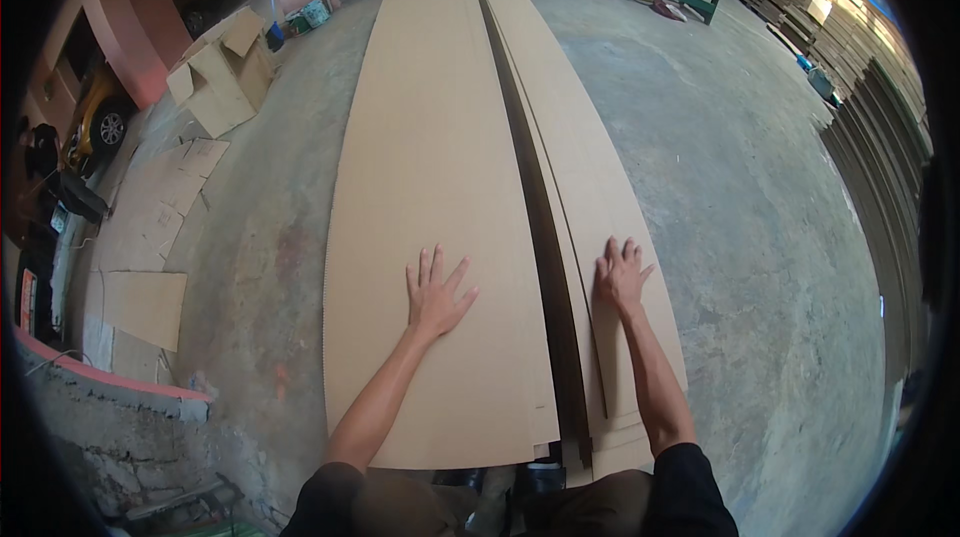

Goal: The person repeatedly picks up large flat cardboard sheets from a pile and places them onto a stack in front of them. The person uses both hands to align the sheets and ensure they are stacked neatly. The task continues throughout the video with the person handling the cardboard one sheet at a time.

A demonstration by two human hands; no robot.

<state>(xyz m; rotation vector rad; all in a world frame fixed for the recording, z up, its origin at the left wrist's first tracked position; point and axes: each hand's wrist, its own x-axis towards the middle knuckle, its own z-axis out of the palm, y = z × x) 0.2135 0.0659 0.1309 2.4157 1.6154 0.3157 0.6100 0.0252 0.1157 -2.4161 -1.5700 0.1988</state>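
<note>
1. Head view: the left hand (437,295) lies flat, fingers spread, on a wide brown cardboard sheet (440,157).
2. Well apart, the right hand (622,277) rests, loosely bent, on a narrow brown cardboard strip (588,167).
3. Even, gentle pressure should prevent skewing.

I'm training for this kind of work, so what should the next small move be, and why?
Perhaps ease the narrow cardboard sheet leftward with the right hand, which rests on it: a dark gap separates it from the wide cardboard sheet, where the left hand lies spread and might steady things.
</note>
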